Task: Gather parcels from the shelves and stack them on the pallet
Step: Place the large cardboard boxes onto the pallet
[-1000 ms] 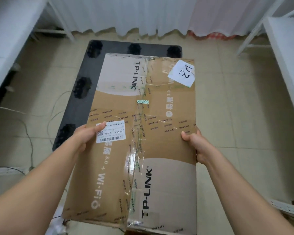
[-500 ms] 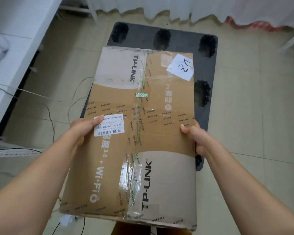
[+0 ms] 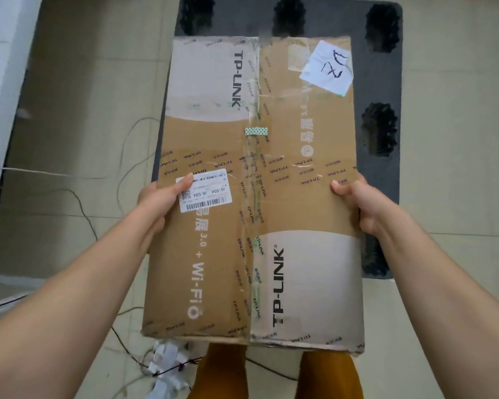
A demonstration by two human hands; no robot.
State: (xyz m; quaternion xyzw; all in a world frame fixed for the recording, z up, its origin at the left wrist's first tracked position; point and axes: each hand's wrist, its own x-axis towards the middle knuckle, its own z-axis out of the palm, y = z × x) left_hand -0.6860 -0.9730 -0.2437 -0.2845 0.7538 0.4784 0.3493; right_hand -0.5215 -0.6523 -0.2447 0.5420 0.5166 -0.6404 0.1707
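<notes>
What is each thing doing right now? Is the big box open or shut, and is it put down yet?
cardboard box: taped shut, held level above the pallet, not visibly set down.
left hand: grips the box's left edge, thumb on the shipping label.
right hand: grips the box's right edge, thumb on top.
pallet: flat on the floor, visible part bare.
cables: loose on the floor.

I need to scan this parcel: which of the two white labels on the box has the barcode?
The printed label under the left hand's thumb, marked J6-504. The other white label, at the far right corner of the box, bears only handwriting.
</notes>
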